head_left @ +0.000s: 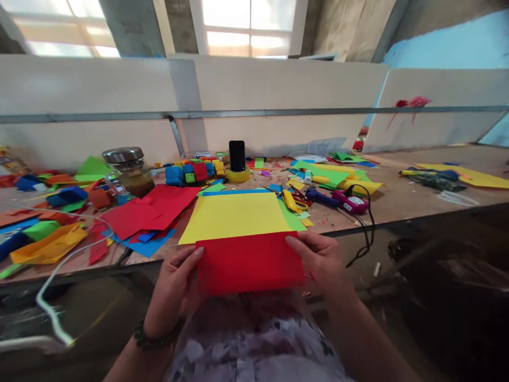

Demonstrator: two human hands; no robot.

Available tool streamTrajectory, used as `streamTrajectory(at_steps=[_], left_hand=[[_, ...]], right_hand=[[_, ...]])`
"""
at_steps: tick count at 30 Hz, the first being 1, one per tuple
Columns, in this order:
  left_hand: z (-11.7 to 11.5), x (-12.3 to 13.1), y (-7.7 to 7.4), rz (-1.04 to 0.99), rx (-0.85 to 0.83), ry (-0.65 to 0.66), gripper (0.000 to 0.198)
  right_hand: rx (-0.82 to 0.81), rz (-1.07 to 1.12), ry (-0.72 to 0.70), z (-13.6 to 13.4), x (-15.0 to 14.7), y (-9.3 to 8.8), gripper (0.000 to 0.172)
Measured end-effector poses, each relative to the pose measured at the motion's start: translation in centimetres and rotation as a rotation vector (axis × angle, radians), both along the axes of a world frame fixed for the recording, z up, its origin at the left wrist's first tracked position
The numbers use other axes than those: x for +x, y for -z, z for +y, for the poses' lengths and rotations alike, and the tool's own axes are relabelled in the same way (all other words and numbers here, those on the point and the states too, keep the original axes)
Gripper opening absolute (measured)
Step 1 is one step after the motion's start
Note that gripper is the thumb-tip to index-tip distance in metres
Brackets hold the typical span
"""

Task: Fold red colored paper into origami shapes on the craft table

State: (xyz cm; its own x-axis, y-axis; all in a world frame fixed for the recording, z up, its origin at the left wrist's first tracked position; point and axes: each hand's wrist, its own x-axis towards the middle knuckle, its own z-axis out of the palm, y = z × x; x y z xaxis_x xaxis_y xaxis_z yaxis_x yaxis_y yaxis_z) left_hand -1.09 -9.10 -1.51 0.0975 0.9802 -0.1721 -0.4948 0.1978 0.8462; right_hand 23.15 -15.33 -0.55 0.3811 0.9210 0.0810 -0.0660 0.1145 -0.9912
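Closest to us is our patterned garment (246,353). Just past it, one red sheet (250,265) is held up at the front edge of the table (389,199), with room to either side. One yellow sheet (236,215) lies beyond. Our left hand (173,281) and right hand (321,260) pinch the red sheet near its upper corners, thumbs on top.

Backlight from overexposed windows (249,24), deep shadow under bench (392,185), wide-angle stretch at edges
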Motion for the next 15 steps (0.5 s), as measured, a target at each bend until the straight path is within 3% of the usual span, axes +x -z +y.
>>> streamTrajectory(at_steps=[6, 9, 12, 15], left_hand=[[0.1, -0.4, 0.9, 0.023, 0.046, -0.008, 0.025], [0.9, -0.6, 0.6, 0.099, 0.125, 0.023, 0.025], [2.8, -0.9, -0.6, 0.249, 0.253, 0.017, 0.027], [5.9, -1.0, -2.0, 0.537, 0.467, -0.04, 0.031]], right_hand=[[-0.052, -0.021, -0.005, -0.1, -0.7, -0.8, 0.03], [-0.022, -0.104, 0.015, 0.9, -0.4, -1.5, 0.032], [0.067, -0.294, 0.049, 3.5, 0.4, -2.8, 0.032], [0.115, -0.543, 0.058, 7.8, 1.5, -3.7, 0.036]])
